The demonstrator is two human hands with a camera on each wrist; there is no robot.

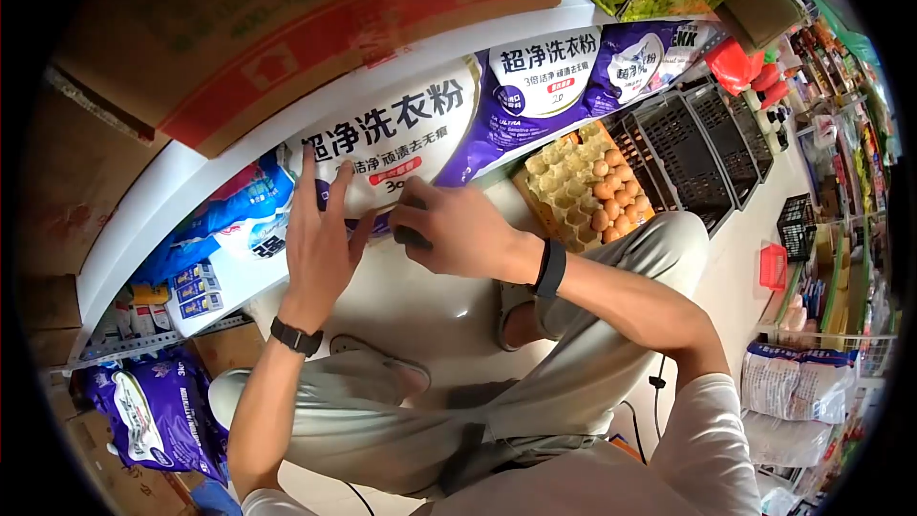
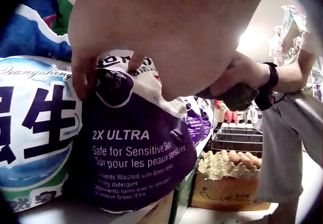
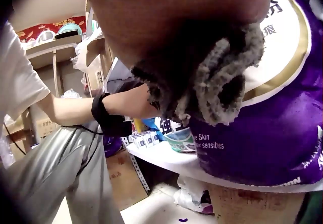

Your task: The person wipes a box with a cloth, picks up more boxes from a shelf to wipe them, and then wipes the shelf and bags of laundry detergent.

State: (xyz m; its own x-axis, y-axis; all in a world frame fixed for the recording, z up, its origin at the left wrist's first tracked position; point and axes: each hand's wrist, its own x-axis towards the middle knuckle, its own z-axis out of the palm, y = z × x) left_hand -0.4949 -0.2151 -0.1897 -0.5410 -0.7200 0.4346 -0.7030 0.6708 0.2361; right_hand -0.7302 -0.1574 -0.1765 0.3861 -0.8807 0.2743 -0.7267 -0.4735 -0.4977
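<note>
A large purple and white bag of washing powder (image 1: 420, 134) stands on the white shelf in front of me. The fingers of my left hand (image 1: 323, 248) are spread and rest against the left part of its front. At the lower front of the same bag, my right hand (image 1: 468, 229) grips a bunched grey cloth (image 3: 222, 82). Folds of the fuzzy cloth stick out of the fist in the right wrist view, right at the bag's face. Left of the bag stands a blue and white bag (image 2: 38, 128) with large dark lettering, close to my left fingers.
More purple washing powder bags (image 1: 544, 76) line the shelf to the right. A carton of eggs (image 1: 616, 196) in pulp trays sits on the floor beside black crates (image 1: 683, 148). A cardboard box (image 1: 315, 29) overhangs the shelf. Small blue and white boxes (image 1: 198, 289) lie at the left.
</note>
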